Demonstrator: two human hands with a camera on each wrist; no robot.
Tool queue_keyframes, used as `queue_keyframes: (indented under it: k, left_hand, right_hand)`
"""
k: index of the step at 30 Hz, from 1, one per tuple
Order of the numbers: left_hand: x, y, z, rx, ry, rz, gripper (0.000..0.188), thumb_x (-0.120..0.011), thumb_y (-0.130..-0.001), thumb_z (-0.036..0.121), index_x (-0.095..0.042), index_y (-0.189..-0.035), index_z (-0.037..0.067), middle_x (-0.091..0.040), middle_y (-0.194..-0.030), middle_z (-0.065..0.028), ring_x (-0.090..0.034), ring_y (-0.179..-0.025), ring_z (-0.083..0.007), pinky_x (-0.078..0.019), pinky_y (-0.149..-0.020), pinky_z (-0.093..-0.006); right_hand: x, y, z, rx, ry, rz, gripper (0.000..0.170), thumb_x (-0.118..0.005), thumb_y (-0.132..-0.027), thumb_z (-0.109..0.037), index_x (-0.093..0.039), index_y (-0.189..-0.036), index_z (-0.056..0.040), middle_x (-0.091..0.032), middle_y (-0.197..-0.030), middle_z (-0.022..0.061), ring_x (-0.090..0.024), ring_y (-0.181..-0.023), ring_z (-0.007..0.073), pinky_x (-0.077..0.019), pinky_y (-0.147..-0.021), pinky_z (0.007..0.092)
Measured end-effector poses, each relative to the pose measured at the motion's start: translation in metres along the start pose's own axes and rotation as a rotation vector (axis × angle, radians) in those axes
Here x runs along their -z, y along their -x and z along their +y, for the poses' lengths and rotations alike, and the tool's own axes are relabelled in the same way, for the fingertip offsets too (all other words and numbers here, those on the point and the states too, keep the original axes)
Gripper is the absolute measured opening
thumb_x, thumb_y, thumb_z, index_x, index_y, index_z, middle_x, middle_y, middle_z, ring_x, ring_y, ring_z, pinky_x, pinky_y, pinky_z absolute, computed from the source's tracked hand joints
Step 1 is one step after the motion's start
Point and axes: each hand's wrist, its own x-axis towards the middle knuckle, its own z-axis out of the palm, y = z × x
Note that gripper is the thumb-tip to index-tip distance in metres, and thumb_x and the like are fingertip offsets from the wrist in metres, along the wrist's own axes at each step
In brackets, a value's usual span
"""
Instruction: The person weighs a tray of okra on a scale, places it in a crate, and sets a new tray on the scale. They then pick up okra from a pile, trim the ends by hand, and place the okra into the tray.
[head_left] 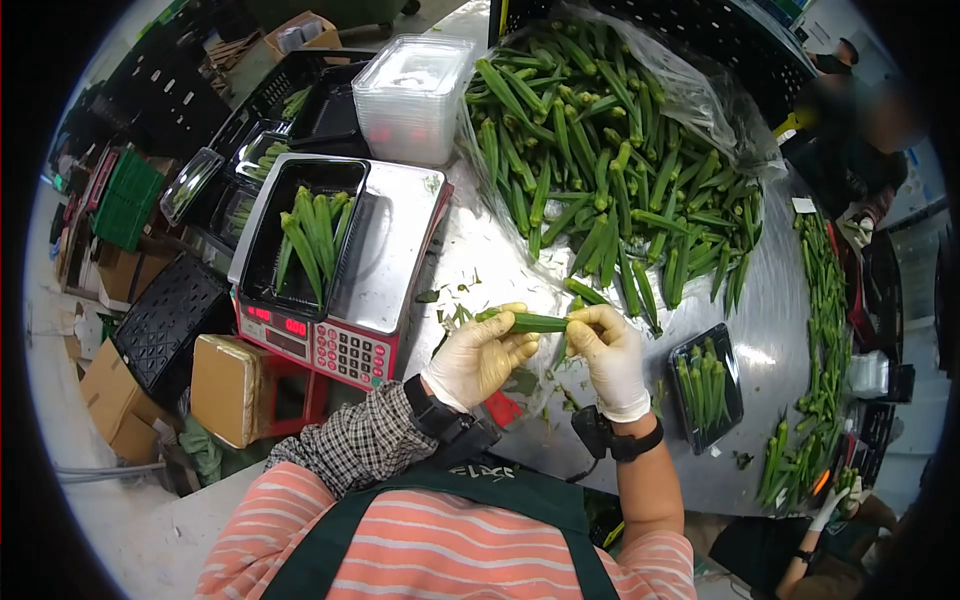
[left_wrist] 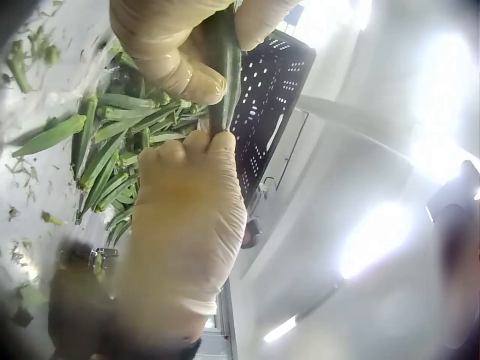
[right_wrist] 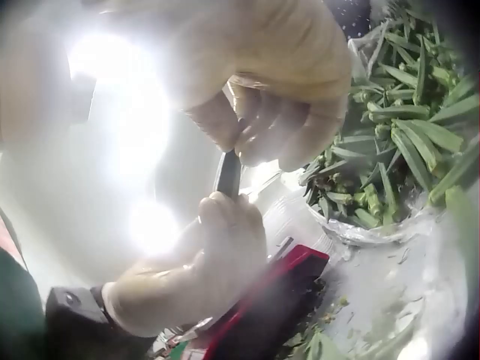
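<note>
An okra pod [head_left: 538, 323] is stretched sideways between my two gloved hands over the steel table [head_left: 455, 245]. My left hand [head_left: 468, 362] grips one end with curled fingers, while my right hand [head_left: 614, 365] pinches the other. In the right wrist view the okra's dark middle shows between the two hands. Right behind the hands lies a big heap of okra [head_left: 620, 150] on a clear plastic sheet [head_left: 690, 90]. Trimmed green scraps lie around and below the hands. A black tray of okra [head_left: 706, 388] sits just right of my right hand.
To the left stands a red scale [head_left: 400, 240] bearing another black tray with okra [head_left: 318, 240]. Behind it is a stack of clear lids [head_left: 412, 105]. More okra [head_left: 825, 330] lines the table's right side, where other people work. A red object [head_left: 502, 408] lies near my body.
</note>
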Motion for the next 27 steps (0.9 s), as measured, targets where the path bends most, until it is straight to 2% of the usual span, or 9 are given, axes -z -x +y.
queue_keyframes:
  k: [4, 9, 13, 15, 16, 17, 19, 22, 27]
  left_hand:
    - [0.003, -0.002, -0.003, 0.013, -0.021, 0.007, 0.030, -0.058, -0.085, 0.012, -0.051, -0.110, -0.002, -0.056, -0.102, -0.0131, -0.054, -0.092, -0.0208, -0.0471, -0.085, -0.0330]
    - [-0.001, -0.005, 0.000, 0.017, 0.047, 0.031, 0.026, -0.057, -0.085, 0.012, -0.052, -0.107, -0.002, -0.056, -0.100, -0.0130, -0.057, -0.090, -0.0235, -0.0483, -0.083, -0.0330]
    - [0.001, -0.004, 0.000, -0.003, -0.036, 0.017, 0.034, -0.057, -0.085, 0.015, -0.048, -0.113, -0.001, -0.056, -0.105, -0.0134, -0.054, -0.095, -0.0225, -0.0441, -0.087, -0.0349]
    - [0.004, -0.005, 0.000, -0.042, -0.096, -0.012, 0.030, -0.057, -0.085, 0.014, -0.051, -0.111, 0.000, -0.058, -0.102, -0.0131, -0.055, -0.093, -0.0226, -0.0443, -0.086, -0.0347]
    - [0.000, -0.003, 0.001, -0.081, -0.134, 0.003, 0.027, -0.057, -0.085, 0.014, -0.053, -0.108, 0.001, -0.059, -0.100, -0.0126, -0.057, -0.091, -0.0224, -0.0446, -0.084, -0.0347]
    - [0.001, -0.002, 0.002, -0.104, -0.134, 0.012, 0.026, -0.057, -0.085, 0.013, -0.053, -0.108, 0.001, -0.059, -0.100, -0.0131, -0.056, -0.092, -0.0228, -0.0446, -0.084, -0.0354]
    - [0.005, -0.001, 0.005, -0.108, -0.134, 0.045, 0.025, -0.057, -0.085, 0.012, -0.052, -0.107, 0.001, -0.059, -0.100, -0.0135, -0.057, -0.091, -0.0233, -0.0457, -0.083, -0.0354]
    - [0.007, 0.000, 0.004, -0.098, -0.137, 0.079, 0.025, -0.057, -0.085, 0.011, -0.052, -0.107, 0.001, -0.059, -0.098, -0.0137, -0.058, -0.087, -0.0236, -0.0474, -0.081, -0.0350]
    - [0.011, -0.003, 0.004, -0.120, -0.182, 0.111, 0.024, -0.056, -0.085, 0.012, -0.052, -0.106, 0.001, -0.060, -0.096, -0.0134, -0.059, -0.085, -0.0235, -0.0477, -0.077, -0.0344]
  right_hand:
    - [0.009, -0.008, 0.010, -0.041, -0.087, 0.011, 0.025, -0.051, -0.091, -0.025, -0.056, -0.085, -0.0009, -0.058, -0.071, 0.0054, -0.054, -0.056, 0.0108, -0.0443, -0.054, 0.0225]
    - [0.022, -0.010, 0.011, -0.046, -0.200, 0.088, 0.026, -0.051, -0.091, -0.026, -0.055, -0.081, -0.0023, -0.057, -0.071, 0.0049, -0.054, -0.056, 0.0110, -0.0451, -0.054, 0.0231]
    - [0.020, -0.007, 0.007, 0.042, 0.007, 0.120, 0.018, -0.054, -0.089, -0.017, -0.057, -0.084, -0.0006, -0.057, -0.071, 0.0049, -0.053, -0.061, 0.0084, -0.0450, -0.057, 0.0223]
    - [0.039, -0.016, 0.011, 0.163, 0.582, 0.164, 0.019, -0.060, -0.085, -0.019, -0.058, -0.081, -0.0004, -0.058, -0.068, 0.0090, -0.057, -0.060, 0.0153, -0.0458, -0.056, 0.0277]
    - [0.055, -0.027, 0.018, 0.390, 0.891, 0.304, 0.018, -0.063, -0.081, -0.021, -0.059, -0.079, -0.0027, -0.059, -0.070, 0.0138, -0.059, -0.063, 0.0260, -0.0462, -0.058, 0.0335]
    - [0.074, -0.034, 0.019, 0.288, 0.944, 0.429, 0.015, -0.063, -0.079, -0.021, -0.061, -0.079, -0.0062, -0.061, -0.074, 0.0149, -0.058, -0.066, 0.0335, -0.0465, -0.058, 0.0363]
    - [0.118, -0.056, 0.023, 0.163, 0.921, 0.502, 0.014, -0.059, -0.080, -0.020, -0.060, -0.078, -0.0068, -0.061, -0.075, 0.0151, -0.059, -0.070, 0.0340, -0.0466, -0.061, 0.0380]
    - [0.151, -0.082, 0.024, 0.076, 1.294, 0.459, 0.019, -0.056, -0.080, -0.025, -0.060, -0.078, -0.0063, -0.061, -0.083, 0.0157, -0.058, -0.078, 0.0347, -0.0463, -0.069, 0.0426]
    - [0.157, -0.093, 0.017, 0.038, 1.325, 0.428, 0.020, -0.056, -0.079, -0.025, -0.061, -0.077, -0.0053, -0.061, -0.083, 0.0162, -0.059, -0.077, 0.0348, -0.0468, -0.070, 0.0425]
